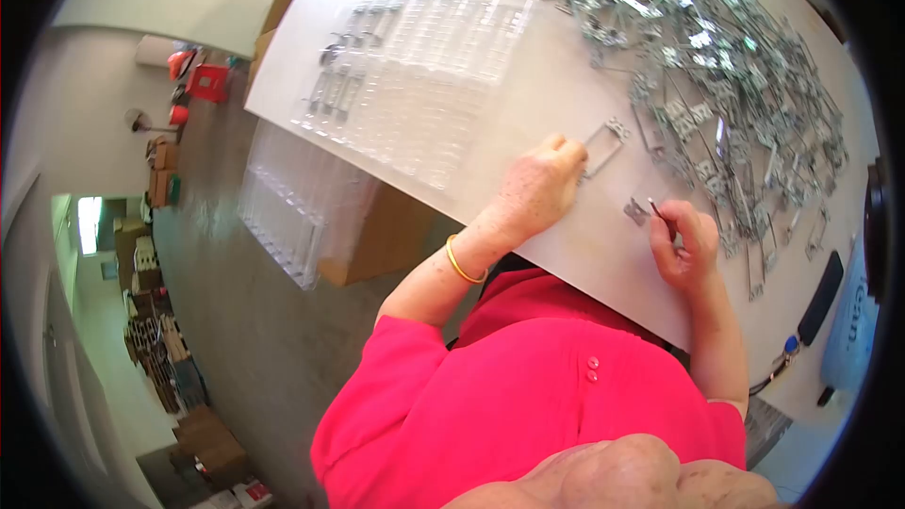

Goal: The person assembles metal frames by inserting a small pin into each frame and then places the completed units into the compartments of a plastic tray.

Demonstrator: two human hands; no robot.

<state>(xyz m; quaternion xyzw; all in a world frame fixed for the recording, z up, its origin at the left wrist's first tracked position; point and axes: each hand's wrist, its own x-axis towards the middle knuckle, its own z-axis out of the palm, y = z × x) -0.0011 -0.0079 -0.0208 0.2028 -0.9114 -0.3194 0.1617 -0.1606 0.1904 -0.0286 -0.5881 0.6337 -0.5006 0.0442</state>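
Note:
My left hand (547, 184) is closed on one end of a thin metal wire part (605, 146), just above the white table (528, 104). The part's far end points toward a large heap of similar metal parts (698, 57). To the right, my right hand (686, 240) is closed round a thin dark tool (666, 222) with a light tip. A small metal plate piece (636, 211) lies by that tip; whether they touch is unclear.
Clear plastic trays (405, 85), some slots holding metal parts, lie at the table's left. More clear trays (283, 198) stand below its edge beside a cardboard box (377, 236). A black oblong object (821, 298) and a blue bag (848, 320) are at the right.

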